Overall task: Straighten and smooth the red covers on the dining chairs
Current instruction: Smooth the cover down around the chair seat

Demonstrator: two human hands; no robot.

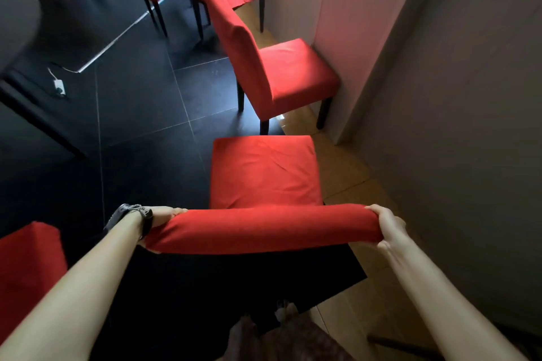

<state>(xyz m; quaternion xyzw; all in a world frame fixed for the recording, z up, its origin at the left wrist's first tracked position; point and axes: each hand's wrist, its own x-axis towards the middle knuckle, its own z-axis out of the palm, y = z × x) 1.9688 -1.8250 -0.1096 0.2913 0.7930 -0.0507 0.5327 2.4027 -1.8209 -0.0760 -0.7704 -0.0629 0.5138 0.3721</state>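
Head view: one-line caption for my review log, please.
The left hand and right hand grip the ends of the nearest chair's red-covered backrest; its seat cover shows creases.

Both forearms are bare right to the lower corners of the view; the left hand [164,215] has a dark, black-looking wristband [129,214] at its wrist, broad and glossy, with a thin silvery chain of metal links [140,209] along its edge; the right hand [387,226] and its wrist are bare; lower down shows a mottled brownish-pink patterned garment [293,340], too blurred to read its print.
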